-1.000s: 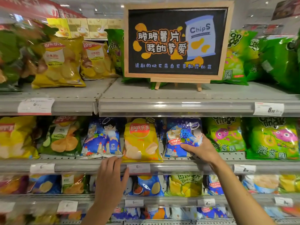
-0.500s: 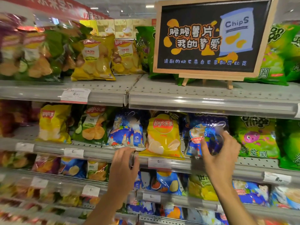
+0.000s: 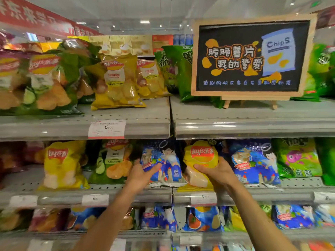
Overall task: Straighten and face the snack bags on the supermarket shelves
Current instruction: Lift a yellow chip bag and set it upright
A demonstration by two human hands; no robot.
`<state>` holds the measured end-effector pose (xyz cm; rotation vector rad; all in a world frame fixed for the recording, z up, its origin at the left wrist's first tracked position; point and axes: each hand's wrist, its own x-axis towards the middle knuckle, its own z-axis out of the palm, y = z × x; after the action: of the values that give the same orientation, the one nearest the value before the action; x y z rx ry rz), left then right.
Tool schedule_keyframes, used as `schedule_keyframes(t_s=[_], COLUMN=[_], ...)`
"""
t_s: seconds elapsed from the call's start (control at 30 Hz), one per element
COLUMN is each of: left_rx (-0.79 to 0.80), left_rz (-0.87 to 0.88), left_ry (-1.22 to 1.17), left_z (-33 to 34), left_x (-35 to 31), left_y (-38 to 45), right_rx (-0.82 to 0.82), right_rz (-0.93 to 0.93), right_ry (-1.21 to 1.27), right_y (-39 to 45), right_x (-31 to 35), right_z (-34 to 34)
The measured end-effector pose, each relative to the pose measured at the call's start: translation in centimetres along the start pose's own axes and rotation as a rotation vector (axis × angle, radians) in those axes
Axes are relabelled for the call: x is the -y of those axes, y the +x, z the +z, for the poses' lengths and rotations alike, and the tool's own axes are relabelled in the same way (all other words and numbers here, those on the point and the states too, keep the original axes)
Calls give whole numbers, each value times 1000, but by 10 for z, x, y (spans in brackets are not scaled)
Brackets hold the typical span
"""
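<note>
Both hands work the middle shelf. Left hand [image 3: 140,175] lies with relaxed fingers against the lower left corner of a glossy blue foil snack bag printed with a cartoon figure [image 3: 162,164]; whether any finger curls behind the bag cannot be told. Right hand [image 3: 218,173] wraps its fingers across the front of a yellow plastic chip bag with a red round logo [image 3: 201,156], thumb toward its right edge, holding it upright with the logo facing out.

Just right of the right hand, a second blue foil bag [image 3: 253,162] stands front-on, touching the yellow bag's side; further right, a green bag with a pink cartoon creature [image 3: 297,160] also faces forward. Left of the left hand, a green-and-orange chip bag [image 3: 113,163] and a pale yellow chip bag [image 3: 62,166] lean back and sit somewhat askew.

By appearance, the bags right of the grip are faced; the two in hand are being set; those to the left, and the slumped bags on the upper shelf [image 3: 116,82], remain to be done.
</note>
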<state>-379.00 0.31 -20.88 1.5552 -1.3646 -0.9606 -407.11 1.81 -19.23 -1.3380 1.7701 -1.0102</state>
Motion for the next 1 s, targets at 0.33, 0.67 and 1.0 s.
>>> schedule_keyframes(t_s=[0.33, 0.67, 1.0], left_rx=[158, 42, -133], left_rz=[-118, 23, 185], left_ry=[-268, -329, -230], left_z=[-17, 3, 99], left_x=[10, 8, -29], left_y=[16, 2, -13], right_rx=[-88, -304, -387], right_rz=[-89, -148, -99], right_ry=[-36, -49, 132], right_y=[-4, -42, -86], right_x=[14, -1, -73], right_z=[9, -57, -114])
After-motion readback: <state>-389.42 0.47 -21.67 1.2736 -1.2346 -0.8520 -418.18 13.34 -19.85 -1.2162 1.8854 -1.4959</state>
